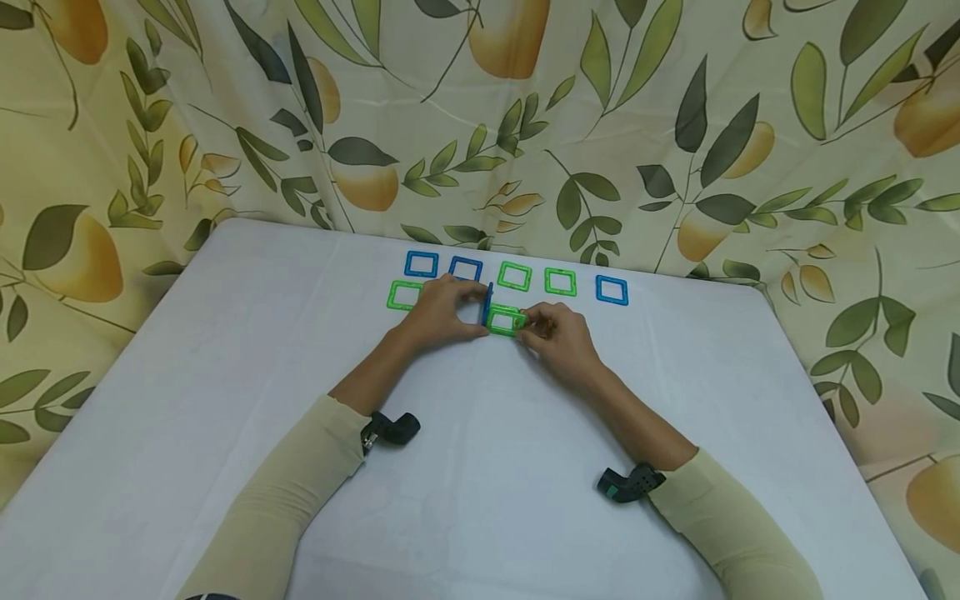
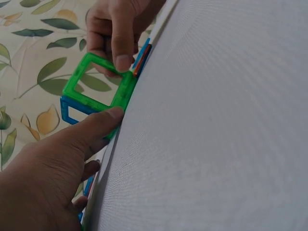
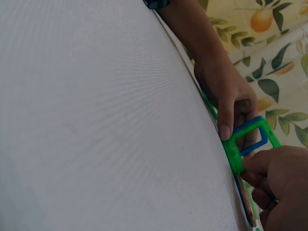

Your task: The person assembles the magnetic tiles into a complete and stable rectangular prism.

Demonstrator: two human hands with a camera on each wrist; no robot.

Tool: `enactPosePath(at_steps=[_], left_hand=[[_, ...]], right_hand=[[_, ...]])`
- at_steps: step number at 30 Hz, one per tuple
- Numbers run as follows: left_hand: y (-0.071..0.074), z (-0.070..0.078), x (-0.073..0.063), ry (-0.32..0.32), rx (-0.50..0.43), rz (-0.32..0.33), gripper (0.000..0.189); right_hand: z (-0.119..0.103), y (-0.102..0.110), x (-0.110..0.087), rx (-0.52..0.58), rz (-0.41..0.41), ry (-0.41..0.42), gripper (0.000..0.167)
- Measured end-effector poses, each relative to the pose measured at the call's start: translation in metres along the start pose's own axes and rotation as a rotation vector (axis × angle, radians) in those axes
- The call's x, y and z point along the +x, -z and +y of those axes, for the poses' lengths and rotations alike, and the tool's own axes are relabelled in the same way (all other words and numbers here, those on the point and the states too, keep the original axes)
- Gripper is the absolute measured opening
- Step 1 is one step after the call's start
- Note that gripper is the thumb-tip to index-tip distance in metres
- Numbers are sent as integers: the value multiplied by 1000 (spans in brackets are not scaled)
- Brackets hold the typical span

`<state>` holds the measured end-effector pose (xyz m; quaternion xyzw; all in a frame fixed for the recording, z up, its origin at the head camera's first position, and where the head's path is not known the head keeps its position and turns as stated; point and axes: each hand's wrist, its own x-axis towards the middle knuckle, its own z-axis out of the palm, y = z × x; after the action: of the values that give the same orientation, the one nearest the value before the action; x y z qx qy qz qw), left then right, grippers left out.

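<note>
A green square magnetic tile (image 1: 506, 320) stands upright on the table, joined at a corner to a blue magnetic tile (image 1: 488, 305). Another green piece (image 2: 126, 91) runs along their base in the left wrist view. My left hand (image 1: 444, 312) holds the blue tile between thumb and fingers, its thumb tip at the lower corner of the green one. From the other side, my right hand (image 1: 558, 337) pinches the green tile's right edge. In the right wrist view, the left thumb presses the green frame's (image 3: 234, 156) near corner; the right fingertips are partly hidden.
Behind the hands lie loose blue tiles (image 1: 422, 264) (image 1: 612, 290) and green tiles (image 1: 514, 276) (image 1: 560, 282) in a row. One more green tile (image 1: 403, 294) sits partly behind the left hand. The white table (image 1: 480, 467) meets a patterned cloth (image 1: 525, 167) at its far edge.
</note>
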<state>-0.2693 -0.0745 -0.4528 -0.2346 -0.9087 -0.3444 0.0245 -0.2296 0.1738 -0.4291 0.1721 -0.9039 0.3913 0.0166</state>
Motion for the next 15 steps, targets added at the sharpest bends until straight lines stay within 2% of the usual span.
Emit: enactPosePath(at_steps=[15], left_hand=[[0, -2, 1, -13, 6, -6, 70]], right_hand=[[-1, -1, -1, -9, 10, -1, 21]])
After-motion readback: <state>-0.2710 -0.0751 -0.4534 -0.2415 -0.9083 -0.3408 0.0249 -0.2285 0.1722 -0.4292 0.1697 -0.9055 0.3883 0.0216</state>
